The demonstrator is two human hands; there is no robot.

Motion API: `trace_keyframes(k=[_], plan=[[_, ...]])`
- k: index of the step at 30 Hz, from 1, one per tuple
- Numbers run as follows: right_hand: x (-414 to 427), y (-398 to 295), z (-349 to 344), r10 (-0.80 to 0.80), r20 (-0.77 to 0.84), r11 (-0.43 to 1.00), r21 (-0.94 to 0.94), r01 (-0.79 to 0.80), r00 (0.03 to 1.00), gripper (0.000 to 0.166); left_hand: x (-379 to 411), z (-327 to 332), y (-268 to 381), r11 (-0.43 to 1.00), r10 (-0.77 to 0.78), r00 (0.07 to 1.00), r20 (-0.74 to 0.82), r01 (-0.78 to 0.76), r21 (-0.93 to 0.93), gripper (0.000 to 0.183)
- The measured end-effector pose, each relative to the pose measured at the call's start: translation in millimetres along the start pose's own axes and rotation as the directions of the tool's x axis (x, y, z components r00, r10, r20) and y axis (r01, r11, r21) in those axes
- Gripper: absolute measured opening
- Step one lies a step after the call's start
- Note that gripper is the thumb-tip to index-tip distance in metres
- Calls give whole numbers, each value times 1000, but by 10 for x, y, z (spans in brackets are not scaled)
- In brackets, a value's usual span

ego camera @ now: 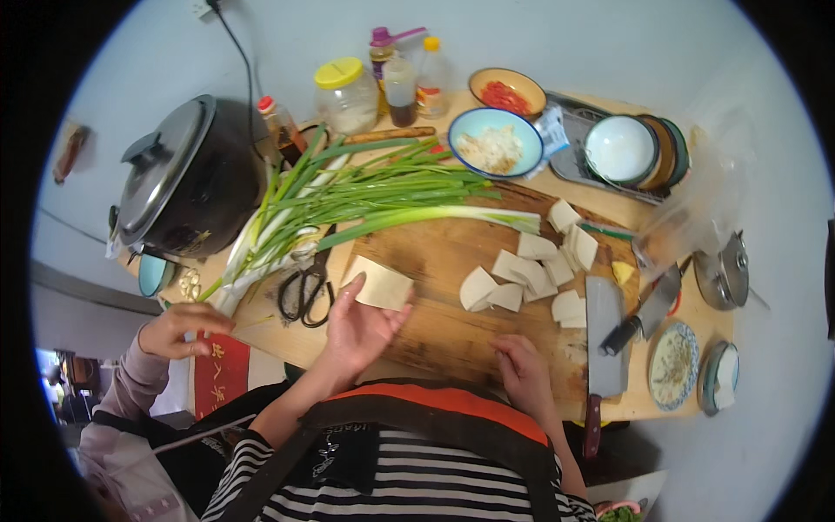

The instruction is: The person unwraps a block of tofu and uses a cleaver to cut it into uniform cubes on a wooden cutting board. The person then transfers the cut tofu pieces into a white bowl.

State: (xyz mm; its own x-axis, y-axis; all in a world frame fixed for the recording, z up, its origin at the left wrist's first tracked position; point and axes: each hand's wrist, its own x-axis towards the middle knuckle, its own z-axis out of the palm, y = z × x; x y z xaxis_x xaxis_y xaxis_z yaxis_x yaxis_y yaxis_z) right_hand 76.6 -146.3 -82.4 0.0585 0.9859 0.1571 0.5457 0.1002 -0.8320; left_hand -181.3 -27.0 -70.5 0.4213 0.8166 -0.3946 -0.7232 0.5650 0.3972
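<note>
My left hand, palm up, holds a pale block of tofu over the left part of the wooden cutting board. The thumb lies on its near left corner. Low over the board's near edge is my right hand, its fingers curled; whether anything is in them cannot be told. Cut pieces of tofu lie in a loose group on the board's right side. A cleaver rests at the right with its handle over the near edge. Long green scallions stretch across the board's far left.
Black-handled scissors and garlic cloves lie left. A large dark cooker stands beyond them. Farther back are a blue-rimmed bowl, jars and bottles. At right lie a knife and a patterned plate. Another person's hand is at left.
</note>
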Motion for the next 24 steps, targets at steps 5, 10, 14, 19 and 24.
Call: trace_keyframes(k=[5,10,14,19,24], plan=[[-322,91,-414,126,-338,947,-239,-215,933,16,-39,-118,-35,394,469,869,159,-367,843,64],[-906,217,-878,315,-458,693,-487,-531,831,44,139,-174,-145,-198,497,778,385,-330,923,98],[-1019,304,-877,391,-462,677,-442,-589,796,54,164,-228,-236,-317,481,780,400,-270,909,109],[-1024,265,-947,650,-494,519,-265,-812,577,62,40,-279,-250,-430,430,768,474,-287,856,112],[-1192,455,-896,544,-469,683,-234,-692,695,60,151,-548,-235,-54,555,751,358,-397,916,82]])
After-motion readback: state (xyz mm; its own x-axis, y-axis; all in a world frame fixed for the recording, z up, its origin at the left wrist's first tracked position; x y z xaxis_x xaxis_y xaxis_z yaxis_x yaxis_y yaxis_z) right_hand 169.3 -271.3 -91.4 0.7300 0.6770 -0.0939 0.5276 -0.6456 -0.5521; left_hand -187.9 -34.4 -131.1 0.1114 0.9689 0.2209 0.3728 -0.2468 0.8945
